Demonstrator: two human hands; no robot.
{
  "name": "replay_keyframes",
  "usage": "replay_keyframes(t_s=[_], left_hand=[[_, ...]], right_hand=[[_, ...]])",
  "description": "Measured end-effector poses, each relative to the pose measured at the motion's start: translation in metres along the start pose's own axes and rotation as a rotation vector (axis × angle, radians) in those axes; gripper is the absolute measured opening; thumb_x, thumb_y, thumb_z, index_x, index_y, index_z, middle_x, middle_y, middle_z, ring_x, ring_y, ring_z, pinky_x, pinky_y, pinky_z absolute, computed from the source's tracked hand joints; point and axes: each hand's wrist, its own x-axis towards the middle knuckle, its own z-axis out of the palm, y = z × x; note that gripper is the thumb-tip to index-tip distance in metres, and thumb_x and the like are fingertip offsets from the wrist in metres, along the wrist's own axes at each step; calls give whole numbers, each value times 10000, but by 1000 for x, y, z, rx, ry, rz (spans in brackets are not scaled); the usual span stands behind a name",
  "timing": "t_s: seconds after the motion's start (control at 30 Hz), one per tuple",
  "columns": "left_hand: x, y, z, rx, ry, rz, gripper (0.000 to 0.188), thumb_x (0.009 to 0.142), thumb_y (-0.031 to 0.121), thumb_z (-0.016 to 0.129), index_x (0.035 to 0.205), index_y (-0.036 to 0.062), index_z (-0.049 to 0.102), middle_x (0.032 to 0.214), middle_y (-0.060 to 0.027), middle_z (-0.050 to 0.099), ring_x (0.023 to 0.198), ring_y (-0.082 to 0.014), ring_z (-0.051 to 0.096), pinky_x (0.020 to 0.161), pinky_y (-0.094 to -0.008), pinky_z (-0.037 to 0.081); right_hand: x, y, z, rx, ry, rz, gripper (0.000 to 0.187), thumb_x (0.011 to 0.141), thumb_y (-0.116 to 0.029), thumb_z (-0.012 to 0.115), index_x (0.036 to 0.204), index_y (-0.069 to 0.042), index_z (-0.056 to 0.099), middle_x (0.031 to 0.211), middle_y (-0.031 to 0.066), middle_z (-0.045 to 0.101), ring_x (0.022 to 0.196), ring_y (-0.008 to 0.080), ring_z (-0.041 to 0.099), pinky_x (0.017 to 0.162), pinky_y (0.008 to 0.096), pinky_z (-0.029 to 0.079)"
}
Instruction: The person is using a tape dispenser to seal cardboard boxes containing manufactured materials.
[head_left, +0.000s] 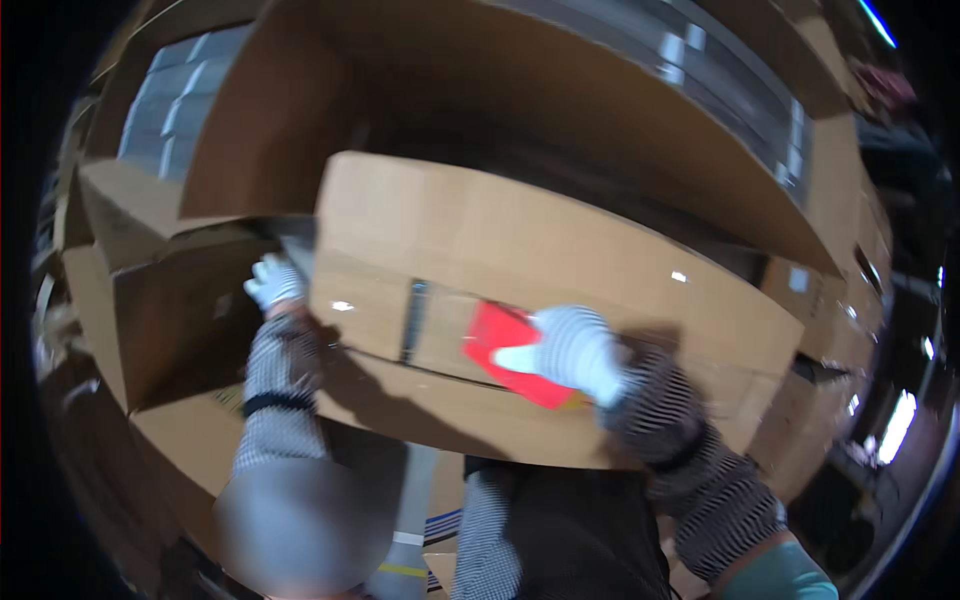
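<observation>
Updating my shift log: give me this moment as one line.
Left hand: near cardboard panel, contact unclear | Right hand: holding red object over panel

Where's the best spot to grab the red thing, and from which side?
Probably the upper right edge of the red thing, coming from the right. It looks broad and slanted in front of the cardboard panel, and the right hand holds it from that side, thumb across its face. Blur hides its thickness.

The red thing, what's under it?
Brown cardboard shows around the red thing; whatever lies directly beneath is hidden, covered by it and the right hand.
</observation>
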Motion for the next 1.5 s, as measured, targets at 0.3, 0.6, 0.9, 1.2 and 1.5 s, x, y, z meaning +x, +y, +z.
replay_keyframes(t_s=[0.3, 0.6, 0.9, 1.2, 1.5], left_hand=[[-216, 162, -198, -708, 476, 419, 621, 1034, 448, 337, 1545, 100, 396, 1632, -131, 327, 1543, -342, 200, 1249, -521, 76], [-543, 598, -440, -1051, 38, 1270, 601, 849, 320, 634, 1376, 54, 521, 1454, -130, 477, 1366, -312, 410, 1118, -520, 297], [-576, 657, -436, -1003, -35, 1568, 452, 896, 214, 603, 1320, 58, 615, 1388, -125, 599, 1350, -305, 496, 1190, -495, 299], [-554, 435, -409, -2250, -2283, 514, 787, 1002, 574, 520, 1499, -27, 412, 1526, -131, 480, 1416, -221, 446, 1198, -378, 318], [-447, 141, -233, -2445, -1278, -136, 238, 986, 203, 622, 1085, 9, 716, 1051, -75, 736, 971, -173, 684, 916, -320, 533]], right_hand=[[-74, 117, 16, 325, 21, -495, 715, 767, -657, 700, 1040, 4, 716, 898, 257, 716, 849, 393, 711, 778, 471, 568], [-329, 676, 58, -58, 146, 335, 701, 736, -617, 749, 998, 33, 716, 901, 252, 709, 860, 370, 708, 784, 452, 555], [-194, 681, 203, 394, 311, 568, 272, 915, -306, 622, 1055, -88, 707, 962, 129, 734, 918, 343, 694, 775, 412, 560], [-390, 474, 156, 1128, 448, -1, 493, 721, -349, 865, 1016, 9, 698, 799, 67, 706, 731, 135, 660, 693, 295, 540], [-212, 151, 158, 432, -45, -266, 759, 645, -551, 868, 1079, 23, 629, 894, 221, 719, 826, 365, 725, 778, 430, 588]])
